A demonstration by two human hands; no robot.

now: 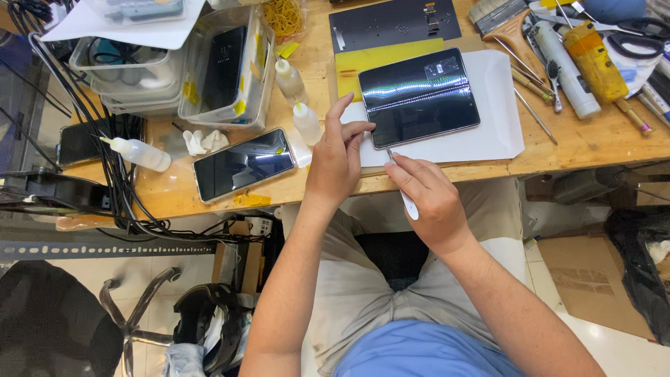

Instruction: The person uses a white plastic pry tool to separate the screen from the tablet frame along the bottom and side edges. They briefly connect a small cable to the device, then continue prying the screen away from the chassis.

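Observation:
A dark, wide, glossy device [419,96] lies flat on a white envelope [499,112] on the wooden bench. My left hand [336,157] rests at the device's near-left corner, fingertips touching its edge. My right hand [427,195] grips a thin white-handled metal tool [405,197], its tip at the device's near edge. Both hands hover over the bench's front edge.
A second phone [244,164] lies left of my hands. Small squeeze bottles [306,122] stand close by, another [139,152] further left. Clear plastic bins [223,70] and cables [105,167] crowd the left; brushes, tubes and scissors [579,56] fill the right. A black mat [394,24] lies behind.

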